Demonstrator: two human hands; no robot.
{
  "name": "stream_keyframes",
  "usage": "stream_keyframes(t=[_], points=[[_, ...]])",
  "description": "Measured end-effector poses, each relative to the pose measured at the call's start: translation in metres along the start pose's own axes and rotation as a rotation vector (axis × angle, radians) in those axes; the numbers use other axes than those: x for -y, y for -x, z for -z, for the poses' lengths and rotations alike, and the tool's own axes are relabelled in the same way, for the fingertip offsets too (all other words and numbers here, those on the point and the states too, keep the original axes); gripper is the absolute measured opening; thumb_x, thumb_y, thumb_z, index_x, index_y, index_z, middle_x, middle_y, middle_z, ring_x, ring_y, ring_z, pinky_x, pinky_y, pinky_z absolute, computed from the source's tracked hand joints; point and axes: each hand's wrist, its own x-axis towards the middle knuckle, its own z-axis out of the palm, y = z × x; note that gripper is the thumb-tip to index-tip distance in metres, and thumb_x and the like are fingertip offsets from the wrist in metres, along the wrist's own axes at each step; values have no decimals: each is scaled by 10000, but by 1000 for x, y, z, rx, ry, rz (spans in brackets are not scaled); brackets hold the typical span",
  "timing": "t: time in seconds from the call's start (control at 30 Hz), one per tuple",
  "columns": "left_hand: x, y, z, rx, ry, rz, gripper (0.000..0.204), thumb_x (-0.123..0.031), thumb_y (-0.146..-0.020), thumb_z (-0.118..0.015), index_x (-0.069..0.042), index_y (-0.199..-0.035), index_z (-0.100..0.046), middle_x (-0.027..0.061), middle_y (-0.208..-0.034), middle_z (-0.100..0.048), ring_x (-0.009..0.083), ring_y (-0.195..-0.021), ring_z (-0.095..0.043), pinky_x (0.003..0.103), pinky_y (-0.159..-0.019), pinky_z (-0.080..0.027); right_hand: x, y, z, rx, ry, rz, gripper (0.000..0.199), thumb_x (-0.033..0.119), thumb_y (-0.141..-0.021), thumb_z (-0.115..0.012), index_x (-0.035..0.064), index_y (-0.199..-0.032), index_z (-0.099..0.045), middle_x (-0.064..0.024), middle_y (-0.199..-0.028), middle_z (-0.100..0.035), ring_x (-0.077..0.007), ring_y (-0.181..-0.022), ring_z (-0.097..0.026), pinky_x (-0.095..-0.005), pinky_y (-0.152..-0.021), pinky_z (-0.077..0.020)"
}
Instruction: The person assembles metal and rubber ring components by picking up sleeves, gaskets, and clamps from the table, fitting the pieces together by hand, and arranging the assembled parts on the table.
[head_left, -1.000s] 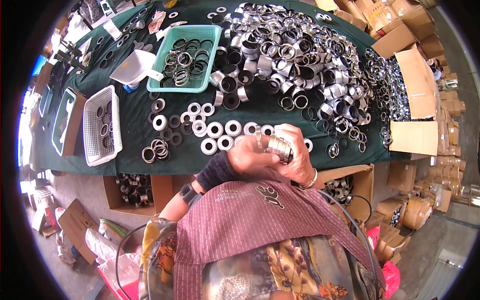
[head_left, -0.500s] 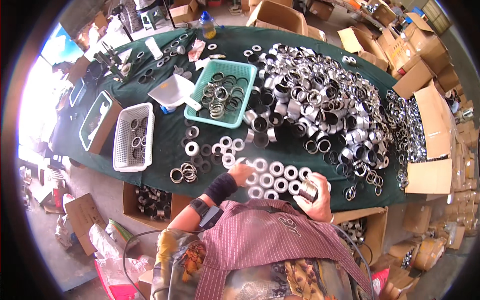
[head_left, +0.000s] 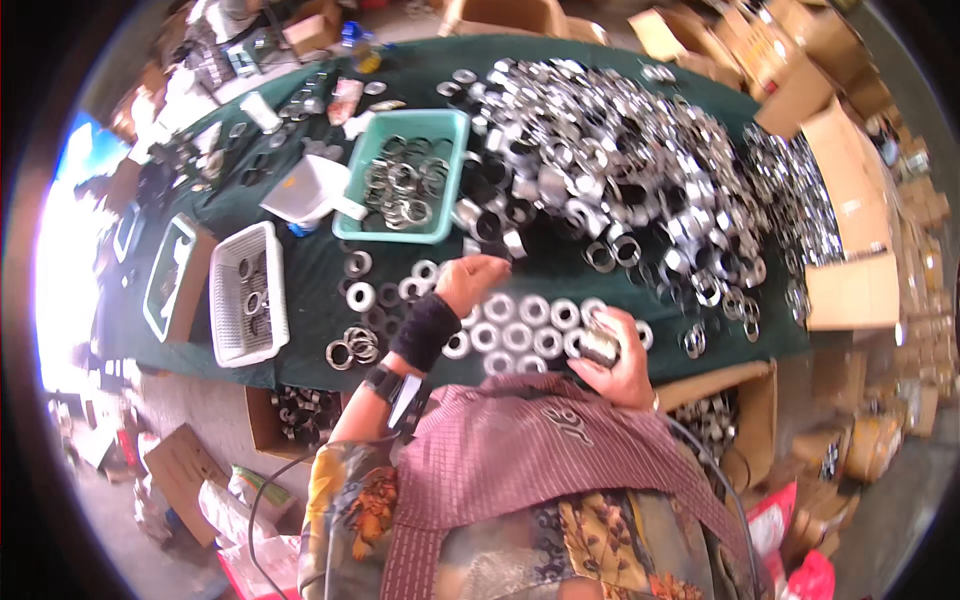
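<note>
My right hand (head_left: 626, 368) is wrapped round a short stack of shiny metal rings (head_left: 600, 347), held over the right end of several rows of silvery ring-shaped parts (head_left: 518, 337). These lie flat on the dark green cloth at the near edge of the table. My left hand (head_left: 472, 282) is raised over the far side of the rows, its fingers drawn together and pointing right. Blur hides whether anything small is in them. Just beyond the left fingertips starts a big heap of metal collars and rings (head_left: 620, 170).
A green basket (head_left: 455, 180) holds rings, with a white scoop (head_left: 308, 190) beside it. Farther left is a white basket (head_left: 277, 310) with more rings. Loose rings (head_left: 352, 348) lie left of my arm. Cardboard boxes (head_left: 850, 185) border the right side.
My left hand has lifted off the rows and moved away from my body, toward the heap. The right hand keeps the ring stack. The whole view has shifted slightly.
</note>
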Motion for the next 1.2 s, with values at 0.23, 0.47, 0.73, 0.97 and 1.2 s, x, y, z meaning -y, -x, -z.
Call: stream_keyframes(t=[0.23,0.47,0.73,0.97,1.2], points=[[-22,52,-85,525,811,167,350,-210,-895,-646,4,-1168,-599,100,-1026,-665,160,-933,-633,293,-818,-533,20,-17,-7,63,-129,25,719,24,-617,-807,21,-1242,-452,-159,-1153,-521,-286,-1054,-559,-365,-900,-454],[-33,63,-99,563,718,153,261,-62,-792,-728,-20,-1041,-661,28,-858,-674,70,-677,-605,184,-540,-459,16,-14,-7,182,-30,138,768,128,-606,-823,7,-1274,-465,-186,-1199,-515,-342,-1106,-533,-405,-944,-431],[-14,58,-104,441,414,-14,243,-13,-798,-698,-4,-1040,-676,73,-961,-696,139,-856,-653,271,-790,-520,16,-4,12,158,-42,62,828,116,-604,-828,28,-1325,-430,-176,-1299,-466,-330,-1227,-459,-395,-1023,-381],[-21,59,-109,438,423,-8,234,-25,-812,-686,-7,-1045,-678,71,-975,-700,134,-885,-647,263,-804,-515,6,3,18,170,-154,-47,704,10,-631,-785,27,-1269,-486,-154,-1243,-492,-293,-1167,-515,-368,-956,-450],[-8,50,-105,173,611,184,190,-112,-850,-663,-64,-1033,-677,22,-924,-696,72,-755,-622,194,-617,-475,-7,9,11,33,-909,-288,741,-104,-691,-749,34,-1310,-366,-94,-1285,-419,-202,-1207,-474,-377,-1015,-439]])
